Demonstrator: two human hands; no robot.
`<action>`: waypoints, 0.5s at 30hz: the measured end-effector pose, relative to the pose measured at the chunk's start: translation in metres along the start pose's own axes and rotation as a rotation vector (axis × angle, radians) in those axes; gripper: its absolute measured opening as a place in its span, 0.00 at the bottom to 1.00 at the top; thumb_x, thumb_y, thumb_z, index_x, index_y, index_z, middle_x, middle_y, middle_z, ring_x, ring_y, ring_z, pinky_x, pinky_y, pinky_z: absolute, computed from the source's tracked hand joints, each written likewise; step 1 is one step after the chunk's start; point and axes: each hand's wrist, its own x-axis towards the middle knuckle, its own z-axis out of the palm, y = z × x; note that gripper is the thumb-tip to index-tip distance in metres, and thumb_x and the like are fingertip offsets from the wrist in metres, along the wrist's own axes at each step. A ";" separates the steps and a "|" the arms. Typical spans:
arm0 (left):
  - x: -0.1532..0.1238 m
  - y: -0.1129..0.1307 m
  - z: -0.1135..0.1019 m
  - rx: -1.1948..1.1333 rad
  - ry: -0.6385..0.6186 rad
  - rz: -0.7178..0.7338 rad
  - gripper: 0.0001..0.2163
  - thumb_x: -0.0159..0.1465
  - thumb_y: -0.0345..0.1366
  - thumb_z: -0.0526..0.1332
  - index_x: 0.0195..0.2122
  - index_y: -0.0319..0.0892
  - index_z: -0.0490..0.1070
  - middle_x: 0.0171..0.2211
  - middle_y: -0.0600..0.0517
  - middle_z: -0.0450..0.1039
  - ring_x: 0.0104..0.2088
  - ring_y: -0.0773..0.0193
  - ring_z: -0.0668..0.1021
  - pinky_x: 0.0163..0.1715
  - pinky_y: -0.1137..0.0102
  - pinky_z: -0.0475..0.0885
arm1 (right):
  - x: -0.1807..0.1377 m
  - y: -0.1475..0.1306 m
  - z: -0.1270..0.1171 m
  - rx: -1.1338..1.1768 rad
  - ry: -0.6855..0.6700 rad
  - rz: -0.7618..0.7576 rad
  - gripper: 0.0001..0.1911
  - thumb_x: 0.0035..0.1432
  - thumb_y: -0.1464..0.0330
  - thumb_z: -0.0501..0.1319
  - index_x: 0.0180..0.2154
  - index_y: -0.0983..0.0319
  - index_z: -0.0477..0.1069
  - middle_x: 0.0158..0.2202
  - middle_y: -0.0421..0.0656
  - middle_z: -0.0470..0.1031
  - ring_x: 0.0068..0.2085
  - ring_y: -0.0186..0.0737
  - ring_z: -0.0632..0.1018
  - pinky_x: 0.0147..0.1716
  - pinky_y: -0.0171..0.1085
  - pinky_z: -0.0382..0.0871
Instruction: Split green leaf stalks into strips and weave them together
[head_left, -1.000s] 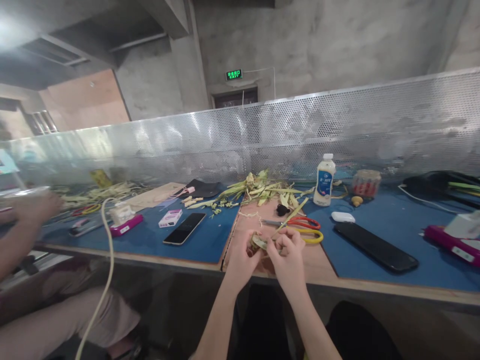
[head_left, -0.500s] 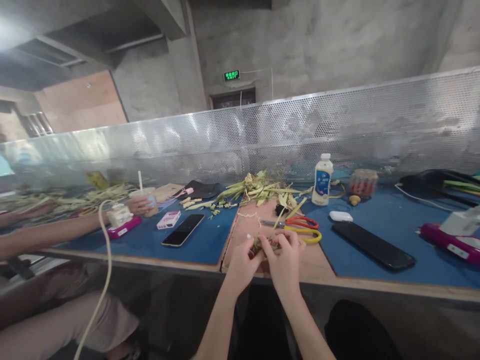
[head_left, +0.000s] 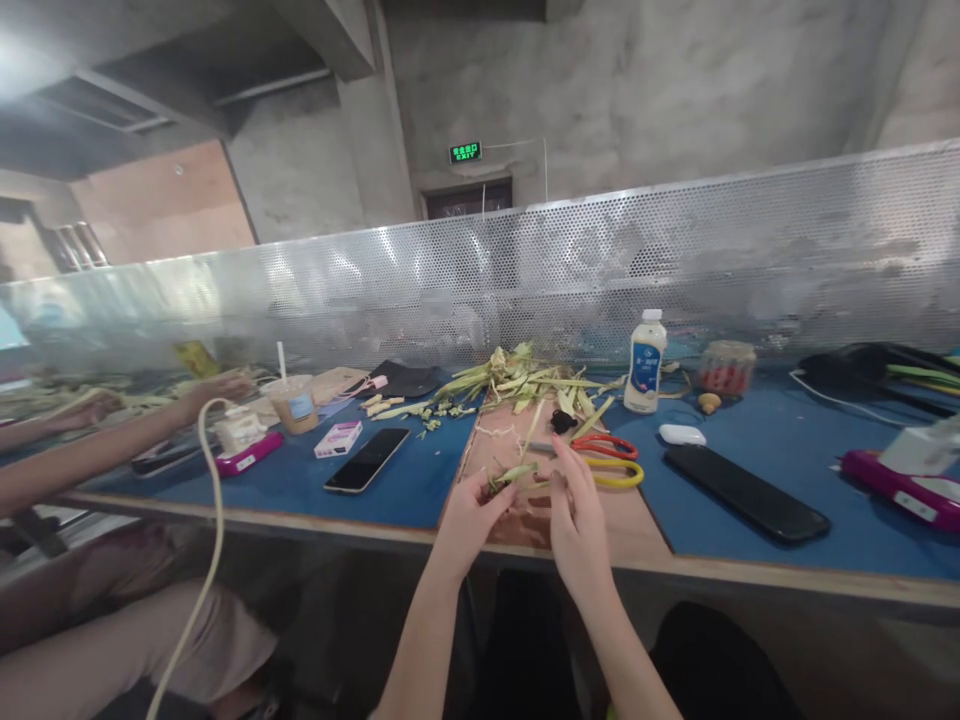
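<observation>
My left hand (head_left: pixel 474 518) pinches a small bundle of green leaf strips (head_left: pixel 513 474) over the pinkish board (head_left: pixel 517 530). Across from it, my right hand (head_left: pixel 581 510) has its fingers stretched and a little apart, with nothing plainly in them. Just beyond the right fingers lie scissors (head_left: pixel 619 473) with one red and one yellow handle; their blades are partly hidden by that hand. Behind the hands, a heap of pale green leaves (head_left: pixel 517 378) is piled near the metal screen. A small black object (head_left: pixel 562 421) rests in front of the heap.
To the right stand a white bottle (head_left: pixel 646 362) and a jar (head_left: pixel 727 368), with a black phone (head_left: pixel 746 490) and white earbud case (head_left: pixel 682 434) nearer. Leftward are another phone (head_left: pixel 367 460), a small box (head_left: pixel 338 439), a drink cup (head_left: pixel 295 404) and a co-worker's arm (head_left: pixel 135 432).
My hands have moved apart; the right has let go of the leaf bundle, which stays in my left. The co-worker's hand has left the cup and reached farther back.
</observation>
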 end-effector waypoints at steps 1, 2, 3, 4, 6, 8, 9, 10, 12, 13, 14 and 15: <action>0.000 0.001 0.001 -0.010 0.012 0.000 0.17 0.53 0.42 0.61 0.40 0.37 0.72 0.23 0.53 0.69 0.19 0.74 0.63 0.18 0.78 0.57 | 0.000 0.000 0.000 -0.001 0.005 -0.004 0.20 0.59 0.68 0.46 0.54 0.56 0.60 0.55 0.44 0.60 0.56 0.40 0.60 0.55 0.45 0.54; 0.001 0.001 0.002 -0.025 0.032 -0.006 0.16 0.52 0.42 0.61 0.39 0.36 0.72 0.23 0.53 0.69 0.19 0.75 0.63 0.17 0.79 0.57 | 0.000 0.001 -0.001 -0.002 0.009 -0.007 0.20 0.59 0.68 0.46 0.53 0.56 0.60 0.55 0.44 0.60 0.56 0.40 0.60 0.55 0.46 0.54; 0.002 0.001 0.002 -0.044 0.055 -0.019 0.16 0.52 0.41 0.62 0.38 0.36 0.73 0.23 0.53 0.69 0.18 0.75 0.62 0.17 0.79 0.56 | 0.000 0.001 -0.001 -0.002 0.011 -0.006 0.20 0.59 0.68 0.46 0.53 0.55 0.61 0.55 0.44 0.60 0.56 0.41 0.61 0.55 0.46 0.54; 0.003 0.001 0.003 -0.067 0.077 -0.036 0.16 0.51 0.41 0.62 0.37 0.36 0.73 0.23 0.53 0.69 0.18 0.75 0.62 0.17 0.79 0.55 | 0.000 0.001 -0.001 -0.003 0.014 0.000 0.20 0.59 0.68 0.46 0.53 0.55 0.61 0.56 0.44 0.59 0.56 0.41 0.60 0.55 0.46 0.54; 0.006 0.000 0.003 -0.107 0.117 -0.064 0.15 0.51 0.41 0.63 0.37 0.36 0.73 0.22 0.54 0.69 0.17 0.77 0.61 0.16 0.79 0.54 | 0.000 0.000 -0.002 0.006 0.007 0.034 0.20 0.58 0.67 0.48 0.53 0.54 0.62 0.58 0.43 0.54 0.58 0.42 0.59 0.55 0.46 0.53; 0.008 -0.002 0.002 -0.128 0.121 -0.074 0.15 0.50 0.40 0.64 0.36 0.36 0.73 0.22 0.54 0.68 0.17 0.77 0.60 0.16 0.79 0.54 | 0.002 -0.001 -0.002 0.070 -0.053 0.099 0.21 0.57 0.65 0.50 0.54 0.53 0.60 0.60 0.42 0.52 0.59 0.43 0.57 0.55 0.47 0.53; 0.008 -0.002 0.001 -0.133 0.110 -0.072 0.15 0.49 0.40 0.64 0.36 0.36 0.73 0.22 0.54 0.68 0.17 0.77 0.60 0.16 0.79 0.54 | 0.002 -0.002 -0.002 0.124 -0.112 0.138 0.22 0.57 0.64 0.51 0.54 0.53 0.60 0.60 0.42 0.53 0.59 0.43 0.57 0.56 0.46 0.53; 0.008 -0.002 0.000 -0.135 0.097 -0.067 0.16 0.49 0.40 0.64 0.36 0.36 0.73 0.22 0.54 0.68 0.17 0.77 0.60 0.16 0.79 0.54 | 0.004 -0.003 -0.003 0.186 -0.176 0.177 0.22 0.56 0.62 0.51 0.54 0.53 0.60 0.59 0.41 0.56 0.59 0.42 0.57 0.56 0.46 0.52; 0.007 0.000 -0.001 -0.133 0.036 -0.067 0.16 0.49 0.41 0.64 0.36 0.36 0.73 0.22 0.54 0.68 0.17 0.76 0.61 0.17 0.79 0.55 | 0.006 -0.006 -0.004 0.302 -0.262 0.246 0.23 0.55 0.60 0.53 0.54 0.53 0.61 0.57 0.40 0.60 0.59 0.41 0.57 0.57 0.45 0.51; 0.006 0.001 -0.001 -0.126 -0.002 -0.066 0.16 0.50 0.41 0.64 0.36 0.36 0.73 0.22 0.53 0.68 0.18 0.76 0.62 0.17 0.79 0.56 | 0.007 -0.008 -0.005 0.346 -0.272 0.273 0.23 0.55 0.59 0.53 0.53 0.54 0.61 0.56 0.40 0.61 0.59 0.41 0.58 0.57 0.45 0.50; 0.004 0.003 -0.001 -0.114 -0.039 -0.063 0.16 0.50 0.41 0.63 0.36 0.36 0.74 0.22 0.53 0.68 0.18 0.76 0.62 0.18 0.78 0.56 | 0.008 -0.009 -0.006 0.381 -0.266 0.293 0.23 0.55 0.58 0.53 0.53 0.53 0.61 0.56 0.39 0.62 0.59 0.40 0.58 0.57 0.45 0.49; 0.003 0.005 -0.001 -0.098 -0.072 -0.058 0.16 0.50 0.41 0.63 0.37 0.36 0.74 0.22 0.53 0.69 0.19 0.75 0.63 0.19 0.78 0.57 | 0.009 -0.010 -0.007 0.409 -0.256 0.308 0.23 0.56 0.58 0.53 0.53 0.53 0.61 0.56 0.39 0.61 0.59 0.40 0.58 0.58 0.45 0.49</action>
